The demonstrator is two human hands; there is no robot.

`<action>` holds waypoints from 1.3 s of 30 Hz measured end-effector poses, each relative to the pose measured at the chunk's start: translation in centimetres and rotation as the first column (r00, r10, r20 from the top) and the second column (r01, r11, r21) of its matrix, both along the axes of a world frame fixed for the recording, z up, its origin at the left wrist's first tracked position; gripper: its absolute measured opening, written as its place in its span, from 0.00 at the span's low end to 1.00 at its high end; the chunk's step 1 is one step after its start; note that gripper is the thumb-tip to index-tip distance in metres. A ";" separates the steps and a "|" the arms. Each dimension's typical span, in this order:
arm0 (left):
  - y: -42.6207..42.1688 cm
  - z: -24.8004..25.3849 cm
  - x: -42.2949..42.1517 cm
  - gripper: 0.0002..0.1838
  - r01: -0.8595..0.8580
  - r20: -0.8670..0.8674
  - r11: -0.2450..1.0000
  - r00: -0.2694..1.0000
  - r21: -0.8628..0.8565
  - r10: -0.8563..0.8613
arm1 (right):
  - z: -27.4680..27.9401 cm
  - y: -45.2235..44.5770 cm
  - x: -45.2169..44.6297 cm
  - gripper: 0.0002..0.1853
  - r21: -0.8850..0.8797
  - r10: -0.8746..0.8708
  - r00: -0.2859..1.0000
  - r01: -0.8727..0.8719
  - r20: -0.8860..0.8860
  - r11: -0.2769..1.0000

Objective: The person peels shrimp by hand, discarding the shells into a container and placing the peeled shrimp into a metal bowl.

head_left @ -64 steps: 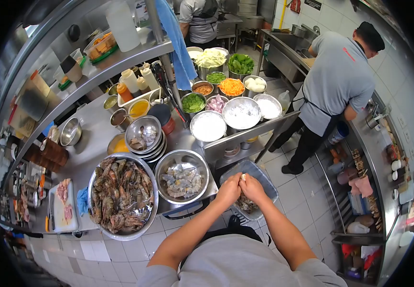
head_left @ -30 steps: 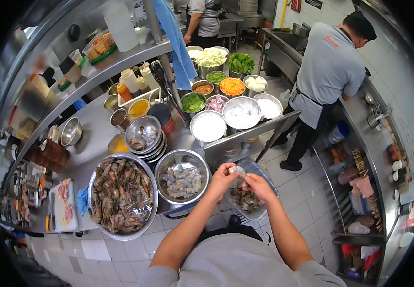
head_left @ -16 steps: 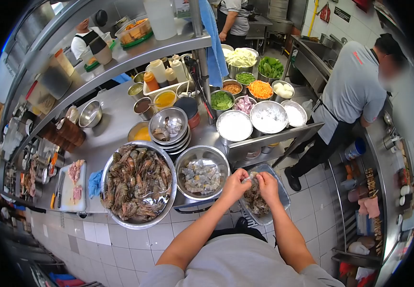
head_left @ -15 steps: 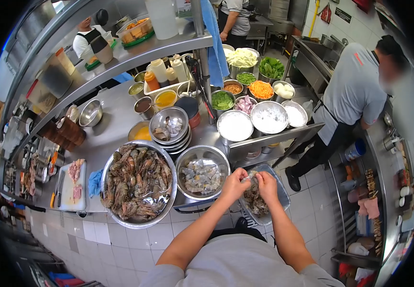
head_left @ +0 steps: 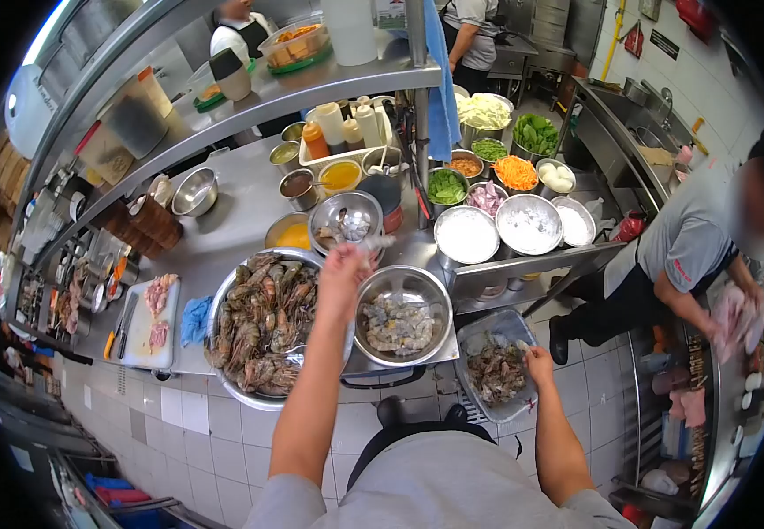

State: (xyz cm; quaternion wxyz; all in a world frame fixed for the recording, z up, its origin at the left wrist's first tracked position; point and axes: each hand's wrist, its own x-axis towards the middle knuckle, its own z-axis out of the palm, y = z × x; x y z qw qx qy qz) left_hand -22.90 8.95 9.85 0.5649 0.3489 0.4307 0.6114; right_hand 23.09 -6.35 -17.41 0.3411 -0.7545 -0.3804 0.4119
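Observation:
My left hand [head_left: 344, 275] pinches a peeled shrimp [head_left: 379, 243] beside a small steel bowl [head_left: 362, 199], which tops a nested stack and holds a few shrimp. Below and right of that hand, a steel mixing bowl [head_left: 406, 280] contains several peeled grey shrimp. Whole unpeeled shrimp [head_left: 263, 331] fill a large steel basin [head_left: 258, 403] under my left forearm. My right hand [head_left: 539, 364] is at the right side of a plastic tub [head_left: 466, 335] of shrimp shells and heads [head_left: 495, 370]. Its fingers are closed round a small pale piece that I cannot make out.
A cutting board [head_left: 150, 348] with raw meat and a knife [head_left: 124, 324] lies at left, near a blue cloth [head_left: 196, 319]. An overhead shelf [head_left: 267, 110] crosses the counter. Containers of vegetables and white powder [head_left: 466, 234] stand ahead. At right, a co-worker [head_left: 677, 229] handles something pale.
My hands have come apart. The left has moved left and up to the stacked bowls with the peeled shrimp; the right has shifted right and slightly down. The co-worker at right has turned, hands now visible.

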 end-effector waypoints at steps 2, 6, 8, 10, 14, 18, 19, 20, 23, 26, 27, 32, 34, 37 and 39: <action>2.0 0.1 -3.5 0.22 -0.103 -0.364 0.989 0.922 0.105 0.134 | -5.2 -1.6 1.3 0.19 0.040 -0.059 0.992 0.054 0.110 0.998; 0.7 0.9 -9.0 0.25 -0.273 -0.703 0.931 0.612 0.243 0.363 | -5.3 -4.2 1.8 0.35 -0.145 0.007 0.932 0.049 0.362 0.988; 0.4 -0.9 -12.2 0.23 -0.304 -0.763 0.907 0.498 0.292 0.412 | -2.5 -5.4 1.0 0.33 -0.179 -0.019 0.967 0.067 0.253 0.982; -0.1 -1.6 -13.7 0.20 -0.237 -0.953 0.949 0.170 0.206 0.249 | -2.6 -5.9 1.1 0.31 -0.213 -0.045 0.988 0.077 0.149 0.974; 0.4 -3.5 -13.9 0.17 -0.162 -0.975 0.980 -0.208 0.111 0.076 | -1.3 -4.9 0.7 0.23 -0.350 -0.012 1.000 0.009 -0.005 0.937; 0.9 -4.1 -14.0 0.16 -0.171 -0.968 0.979 -0.243 0.107 0.064 | -4.8 -3.0 0.5 0.18 -0.152 -0.040 0.899 -0.029 -0.435 0.988; 0.6 -4.0 -14.1 0.16 -0.183 -0.986 0.976 -0.137 0.120 0.095 | -3.4 -2.7 -0.3 0.18 -0.152 -0.045 0.899 -0.024 -0.435 0.988; 0.3 -3.7 -14.2 0.15 -0.196 -0.991 0.972 -0.029 0.130 0.127 | -0.6 -1.8 -2.0 0.17 -0.113 -0.007 0.905 -0.046 -0.425 0.993; -1.4 -1.8 -14.7 0.14 -0.272 -0.924 0.959 0.342 0.075 0.169 | 6.0 0.3 -5.8 0.16 -0.055 0.048 0.889 -0.081 -0.455 0.995; -3.7 0.1 -13.9 0.11 -0.289 -0.533 0.957 0.815 -0.036 0.226 | 10.9 1.3 -8.2 0.14 0.019 0.125 0.861 -0.133 -0.494 0.991; -4.5 0.8 -13.4 0.10 -0.278 -0.191 0.947 0.950 -0.161 0.247 | 12.6 1.6 -9.1 0.13 0.070 0.181 0.852 -0.169 -0.491 0.983; -7.4 1.0 -5.6 0.12 -0.065 -0.067 0.990 0.996 -0.126 0.057 | 19.4 3.0 -14.4 0.14 0.193 0.365 0.777 -0.310 -0.513 0.931; -8.5 0.7 -0.7 0.13 -0.006 -0.148 0.988 0.989 -0.151 -0.017 | 22.2 3.0 -16.8 0.16 0.280 0.427 0.710 -0.324 -0.559 0.904; -9.7 -2.7 6.0 0.16 0.134 -0.400 0.991 0.907 -0.023 -0.132 | 23.4 3.1 -19.4 0.16 0.325 0.421 0.666 -0.271 -0.615 0.906; -10.2 -4.8 9.4 0.15 0.293 -0.608 0.946 0.780 0.140 -0.152 | 21.4 3.3 -19.8 0.15 0.325 0.405 0.677 -0.250 -0.614 0.912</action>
